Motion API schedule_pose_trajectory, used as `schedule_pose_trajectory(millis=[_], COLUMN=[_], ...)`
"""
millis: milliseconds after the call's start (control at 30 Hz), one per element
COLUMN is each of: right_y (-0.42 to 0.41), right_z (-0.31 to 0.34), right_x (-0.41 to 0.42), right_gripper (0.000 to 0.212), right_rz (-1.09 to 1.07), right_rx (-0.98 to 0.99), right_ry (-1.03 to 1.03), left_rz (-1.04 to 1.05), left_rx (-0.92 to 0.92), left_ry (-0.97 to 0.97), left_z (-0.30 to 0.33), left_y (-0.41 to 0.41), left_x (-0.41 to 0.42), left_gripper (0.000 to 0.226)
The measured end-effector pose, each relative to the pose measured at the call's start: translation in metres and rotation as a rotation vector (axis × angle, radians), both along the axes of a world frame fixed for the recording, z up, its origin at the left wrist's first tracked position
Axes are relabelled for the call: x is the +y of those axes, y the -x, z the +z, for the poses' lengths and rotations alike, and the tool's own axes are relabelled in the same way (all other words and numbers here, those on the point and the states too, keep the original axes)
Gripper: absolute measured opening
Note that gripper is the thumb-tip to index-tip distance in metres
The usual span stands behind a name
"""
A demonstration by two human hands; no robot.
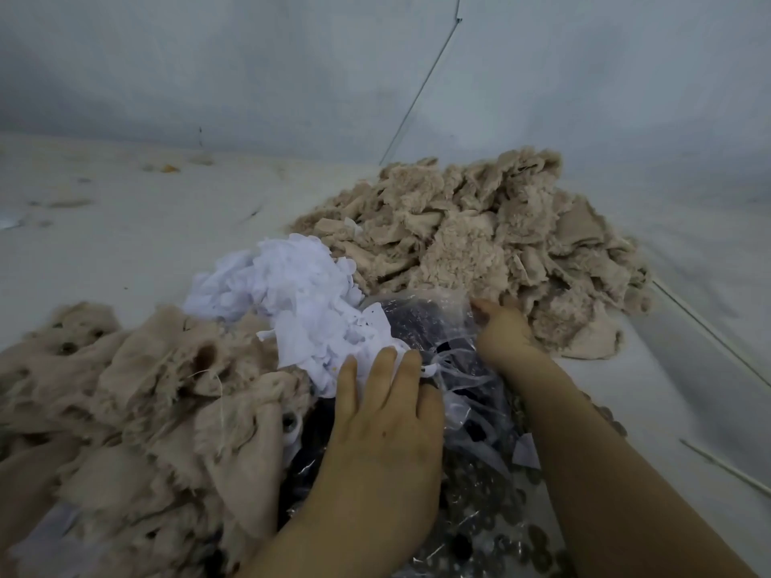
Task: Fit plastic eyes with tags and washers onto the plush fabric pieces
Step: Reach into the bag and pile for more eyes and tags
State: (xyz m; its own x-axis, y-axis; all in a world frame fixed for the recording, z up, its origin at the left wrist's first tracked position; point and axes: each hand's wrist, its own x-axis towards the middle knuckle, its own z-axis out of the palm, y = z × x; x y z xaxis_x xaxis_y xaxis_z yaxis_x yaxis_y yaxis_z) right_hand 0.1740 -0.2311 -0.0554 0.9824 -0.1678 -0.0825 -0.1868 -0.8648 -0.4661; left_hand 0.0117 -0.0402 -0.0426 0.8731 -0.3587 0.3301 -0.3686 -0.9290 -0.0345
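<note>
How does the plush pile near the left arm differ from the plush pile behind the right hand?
The near-left plush pile already shows dark plastic eyes fitted on some pieces; the far-right plush pile shows none that I can see. The near-left pile lies flatter and spread out; the far-right pile is heaped higher. The right hand touches the far-right pile's edge; the left hand rests on white tags beside the near-left pile. Both are beige, fuzzy fabric.
</note>
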Motion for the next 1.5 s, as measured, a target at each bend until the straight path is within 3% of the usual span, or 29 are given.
schedule_pose_trajectory(millis=[133, 267, 400, 500, 600, 767, 800, 900, 967, 1033, 1133, 1233, 1300, 1400, 1500], right_y=[0.003, 0.041, 0.08, 0.111, 0.141, 0.176, 0.179, 0.182, 0.18, 0.174, 0.162, 0.157, 0.155, 0.157, 0.169], right_z=[0.008, 0.013, 0.022, 0.028, 0.032, 0.035, 0.035, 0.034, 0.031, 0.027, 0.023, 0.026, 0.028, 0.022, 0.021], right_x=[0.003, -0.002, 0.001, 0.012, 0.022, 0.034, 0.038, 0.044, 0.042, 0.033, 0.008, -0.023, -0.035, -0.028, -0.007], right_gripper=[0.048, 0.029, 0.013, 0.021, 0.014, 0.011, 0.01, 0.015, 0.037, 0.05, 0.033, 0.035, 0.035, 0.027, 0.035], right_rz=[-0.149, -0.299, -0.344, -0.284, -0.141, 0.101, 0.157, 0.324, 0.422, 0.455, 0.307, 0.063, 0.003, 0.041, 0.149], right_rx=[-0.096, -0.535, -0.899, -1.109, -1.223, -1.105, -1.063, -0.955, -0.893, -0.887, -0.966, -0.969, -0.86, -0.578, -0.617], right_ry=[-0.009, -0.283, -0.386, -0.571, -0.652, -0.9, -0.934, -0.961, -0.831, -0.522, -0.145, -0.065, -0.058, 0.012, -0.085], left_rz=[0.0, -0.011, -0.006, -0.009, -0.063, -0.192, -0.217, -0.221, -0.142, -0.095, -0.083, -0.162, -0.184, -0.109, -0.045], left_rx=[-0.062, -0.053, -0.026, -0.002, 0.047, 0.23, 0.218, 0.124, 0.125, 0.108, 0.05, 0.124, 0.262, 0.449, 0.593], left_ry=[0.03, 0.078, 0.119, 0.131, 0.305, 0.751, 0.787, 0.845, 0.95, 1.067, 1.274, 1.532, 1.631, 1.744, 1.848], left_z=[-0.006, -0.003, 0.002, 0.004, 0.004, 0.016, 0.018, 0.027, 0.029, 0.031, 0.034, 0.038, 0.038, 0.029, 0.022], left_y=[0.001, 0.007, 0.016, 0.025, 0.034, 0.042, 0.041, 0.038, 0.035, 0.034, 0.037, 0.044, 0.049, 0.053, 0.057], left_x=[-0.002, -0.004, -0.005, -0.007, -0.005, -0.003, -0.003, -0.007, -0.008, -0.005, 0.001, 0.006, 0.006, 0.006, 0.008], left_gripper=[0.061, 0.069, 0.071, 0.071, 0.071, 0.086, 0.078, 0.017, 0.011, 0.014, 0.017, 0.016, 0.018, 0.02, 0.026])
